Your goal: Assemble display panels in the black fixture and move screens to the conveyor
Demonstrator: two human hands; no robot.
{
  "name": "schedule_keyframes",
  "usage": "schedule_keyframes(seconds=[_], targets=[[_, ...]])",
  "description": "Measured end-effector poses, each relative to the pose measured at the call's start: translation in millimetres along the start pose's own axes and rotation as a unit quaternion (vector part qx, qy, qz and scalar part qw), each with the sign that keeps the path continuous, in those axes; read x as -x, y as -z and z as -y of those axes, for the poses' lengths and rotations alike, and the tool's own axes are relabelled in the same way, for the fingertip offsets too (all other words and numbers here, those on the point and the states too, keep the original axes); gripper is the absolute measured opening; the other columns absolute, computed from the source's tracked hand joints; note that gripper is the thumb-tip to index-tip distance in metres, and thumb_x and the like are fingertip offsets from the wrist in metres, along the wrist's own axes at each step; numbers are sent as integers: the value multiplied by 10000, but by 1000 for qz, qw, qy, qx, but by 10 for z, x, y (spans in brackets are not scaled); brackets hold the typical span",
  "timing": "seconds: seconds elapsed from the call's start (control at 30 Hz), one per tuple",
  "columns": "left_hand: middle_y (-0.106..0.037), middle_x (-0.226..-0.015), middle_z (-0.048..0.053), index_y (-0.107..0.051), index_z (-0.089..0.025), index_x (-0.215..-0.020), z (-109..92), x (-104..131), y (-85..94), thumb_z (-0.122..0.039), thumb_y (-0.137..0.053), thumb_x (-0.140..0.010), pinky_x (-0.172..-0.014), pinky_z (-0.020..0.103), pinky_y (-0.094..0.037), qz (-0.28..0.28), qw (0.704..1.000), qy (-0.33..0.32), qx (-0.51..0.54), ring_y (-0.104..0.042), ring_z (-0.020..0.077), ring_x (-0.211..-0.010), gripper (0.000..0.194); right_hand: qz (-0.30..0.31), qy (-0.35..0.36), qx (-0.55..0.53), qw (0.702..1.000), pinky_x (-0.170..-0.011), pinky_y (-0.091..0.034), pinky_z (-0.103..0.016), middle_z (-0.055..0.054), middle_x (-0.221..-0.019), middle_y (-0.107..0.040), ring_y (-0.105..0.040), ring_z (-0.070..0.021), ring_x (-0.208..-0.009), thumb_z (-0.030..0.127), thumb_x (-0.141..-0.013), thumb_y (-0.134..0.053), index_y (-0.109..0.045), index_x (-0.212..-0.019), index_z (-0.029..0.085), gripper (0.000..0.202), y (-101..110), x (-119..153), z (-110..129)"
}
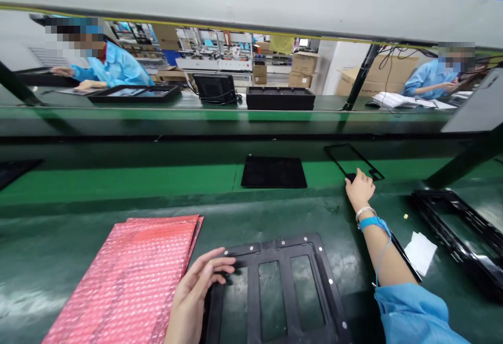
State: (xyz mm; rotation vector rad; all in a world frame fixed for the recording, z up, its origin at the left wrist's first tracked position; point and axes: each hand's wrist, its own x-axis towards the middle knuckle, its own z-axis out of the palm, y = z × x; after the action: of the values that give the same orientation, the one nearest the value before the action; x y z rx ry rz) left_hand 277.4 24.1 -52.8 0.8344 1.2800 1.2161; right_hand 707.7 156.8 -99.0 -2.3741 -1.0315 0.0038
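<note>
My left hand (199,286) lies at the upper left corner of a black fixture plate (254,302) with long cut-out windows and small round silver studs. Its fingers are stretched out and touch the plate's edge. Out on the bright green strip, my right hand (360,189) grips the near left corner of a thin black rectangular frame (346,168), fingers closed on it. A band and a blue wrist strap with a cord (375,223) circle my right wrist. Left of that frame, a flat black panel (273,172) lies on the strip.
Pink bubble-wrap bags (133,276) are stacked at left. On the right are a white paper piece (420,253) and stacked black frames (463,228). A dark panel (18,171) lies far left. Two co-workers in blue sit across the line, beyond a black box (280,98).
</note>
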Motion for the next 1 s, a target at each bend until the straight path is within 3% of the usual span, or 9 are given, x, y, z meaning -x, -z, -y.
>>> schedule_keyframes(seconds=[0.17, 0.3, 0.4, 0.5, 0.57, 0.63, 0.77, 0.9, 1.0], targets=[[-774, -929, 118, -752, -185, -990, 11, -11, 67, -536, -804, -740, -712, 326, -517, 14, 999, -29, -4, -694, 269, -830, 434, 45, 34, 54, 997, -1030, -330, -504, -267, -1206, -687, -532, -365, -1246, 154, -895, -468, -554, -1395, 73, 514, -22, -63, 82], [-769, -947, 120, -711, -180, -1023, 91, -27, 81, -535, -753, -782, -725, 334, -522, 4, 996, -73, -55, -697, 264, -833, 431, 81, 55, 66, 993, -978, -402, -500, -223, -1089, -730, -625, -359, -1148, 210, -833, -594, -531, -1441, 128, 616, 7, -77, 260], [-760, -1022, 126, -677, -182, -1058, 139, -36, 79, -548, -686, -804, -817, 377, -540, -50, 982, -124, -134, -704, 281, -913, 446, 122, 74, 48, 989, -938, -463, -478, -158, -1060, -749, -678, -340, -1064, 244, -762, -647, -583, -1394, 179, 639, 77, -43, 433], [-727, -1139, 130, -647, -196, -1090, 133, -75, 186, -519, -601, -837, -971, 441, -509, -143, 936, -209, -243, -672, 302, -1079, 413, 174, 119, 5, 977, -892, -515, -415, -99, -1061, -757, -706, -291, -1005, 252, -729, -655, -656, -1282, 217, 554, 229, 115, 544], [-692, -1199, 149, -620, -193, -1129, 108, -105, 369, -479, -550, -854, -1037, 476, -472, -208, 889, -256, -316, -634, 316, -1161, 403, 214, 163, -30, 963, -873, -535, -354, -67, -1059, -759, -714, -241, -984, 255, -723, -658, -663, -1251, 233, 528, 377, 328, 531], [-659, -1229, 184, -591, -171, -1177, 91, -111, 628, -436, -518, -853, -1065, 517, -440, -269, 843, -259, -387, -598, 346, -1206, 425, 250, 225, -64, 940, -894, -538, -318, -37, -1076, -756, -709, -204, -1004, 264, -722, -660, -659, -1247, 258, 525, 553, 632, 434], [-625, -1191, 242, -601, -160, -1109, 124, -6, 1147, -408, -532, -842, -1023, 627, -392, -341, 770, -157, -516, -536, 451, -1214, 371, 293, 418, -101, 854, -902, -558, -412, -52, -1098, -740, -695, -243, -1002, 269, -742, -630, -674, -1226, 278, 486, 917, 1399, 105], [-633, -979, 166, -555, -219, -824, 183, 162, 1432, -387, -530, -864, -955, 548, -423, -335, 761, -112, -544, -578, 394, -1063, 174, 324, 533, -50, 780, -892, -562, -410, -65, -1145, -732, -664, -245, -1038, 147, -772, -547, -676, -1212, 286, 480, 1136, 2062, -135], [-584, -824, 77, -489, -231, -728, 219, 327, 1596, -315, -571, -789, -930, 465, -442, -385, 773, -121, -488, -581, 316, -937, 132, 332, 583, -19, 741, -872, -565, -400, -79, -1131, -731, -659, -240, -1010, 71, -746, -496, -684, -1196, 263, 524, 1151, 2314, -219]])
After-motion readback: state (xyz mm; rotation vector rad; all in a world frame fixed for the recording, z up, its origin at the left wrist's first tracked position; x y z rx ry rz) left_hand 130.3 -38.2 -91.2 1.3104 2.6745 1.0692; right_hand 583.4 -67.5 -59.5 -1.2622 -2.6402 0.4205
